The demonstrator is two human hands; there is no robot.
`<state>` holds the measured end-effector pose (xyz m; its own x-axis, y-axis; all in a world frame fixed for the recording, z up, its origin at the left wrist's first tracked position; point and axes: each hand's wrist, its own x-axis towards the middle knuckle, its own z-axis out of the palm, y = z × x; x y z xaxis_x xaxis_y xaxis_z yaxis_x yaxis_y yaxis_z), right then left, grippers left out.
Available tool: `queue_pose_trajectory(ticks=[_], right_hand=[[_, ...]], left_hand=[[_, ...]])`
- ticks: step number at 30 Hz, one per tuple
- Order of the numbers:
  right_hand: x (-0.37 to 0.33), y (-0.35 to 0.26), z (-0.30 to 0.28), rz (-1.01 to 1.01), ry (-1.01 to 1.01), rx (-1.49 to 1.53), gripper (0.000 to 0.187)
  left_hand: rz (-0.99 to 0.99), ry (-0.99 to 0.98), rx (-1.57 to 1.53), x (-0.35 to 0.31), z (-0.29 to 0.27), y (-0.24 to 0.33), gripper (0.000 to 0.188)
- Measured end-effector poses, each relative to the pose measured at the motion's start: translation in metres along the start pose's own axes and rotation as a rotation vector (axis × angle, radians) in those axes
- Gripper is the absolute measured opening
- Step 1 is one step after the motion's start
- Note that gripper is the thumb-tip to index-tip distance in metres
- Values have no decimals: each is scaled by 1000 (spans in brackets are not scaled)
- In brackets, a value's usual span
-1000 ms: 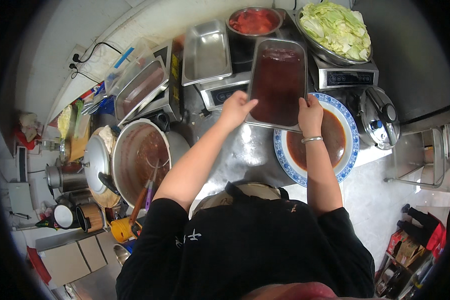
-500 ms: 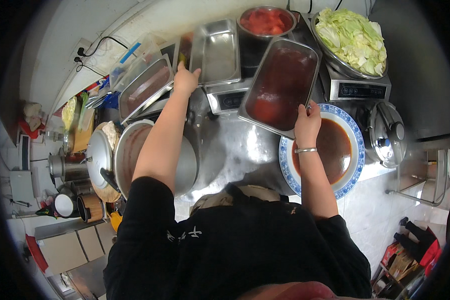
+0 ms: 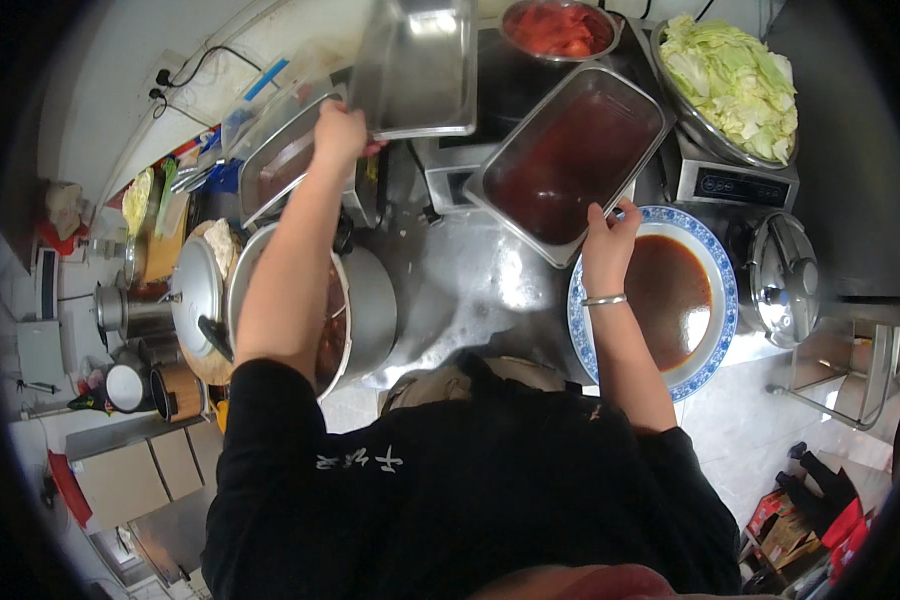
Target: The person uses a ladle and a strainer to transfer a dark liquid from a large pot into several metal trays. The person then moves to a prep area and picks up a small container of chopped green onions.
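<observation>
My right hand (image 3: 610, 250) pinches the near right corner of a rectangular metal pan (image 3: 570, 165) holding something dark red and glossy. That corner hangs over a large blue-rimmed bowl (image 3: 725, 285) of brown sauce. My left hand (image 3: 340, 135) is curled, its thumb beside the near left corner of a second, bare metal pan (image 3: 415, 75). It also lies against the edge of a third metal pan (image 3: 275, 170) with reddish contents. Which edge its fingers hold is hidden. Below my left forearm stands a deep metal pot (image 3: 370, 315) with dark red contents.
A bowl of cut cabbage (image 3: 735, 90) stands on an induction cooker (image 3: 735, 185) at far right. Behind the red pan is a small bowl of red pieces (image 3: 558, 32). A lidded pressure cooker (image 3: 785, 280) stands right of the sauce; a round lid (image 3: 197, 300) lies left of the pot.
The bare pan has shifted away and left along with my left hand. My right hand still grips the dark red pan, which is turned slightly. More of the pot's contents shows.
</observation>
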<state>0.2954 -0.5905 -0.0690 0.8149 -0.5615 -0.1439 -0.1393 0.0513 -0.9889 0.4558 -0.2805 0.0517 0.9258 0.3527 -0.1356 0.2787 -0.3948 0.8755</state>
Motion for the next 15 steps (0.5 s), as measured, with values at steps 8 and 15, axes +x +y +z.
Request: queue_pose_trajectory(ticks=[8, 15], right_hand=[[-6, -14, 41, 226, -121, 314, 37], [-11, -26, 92, 297, -300, 437, 28]], left_hand=[[40, -74, -123, -88, -116, 49, 22], [50, -32, -212, -190, -174, 29, 9]])
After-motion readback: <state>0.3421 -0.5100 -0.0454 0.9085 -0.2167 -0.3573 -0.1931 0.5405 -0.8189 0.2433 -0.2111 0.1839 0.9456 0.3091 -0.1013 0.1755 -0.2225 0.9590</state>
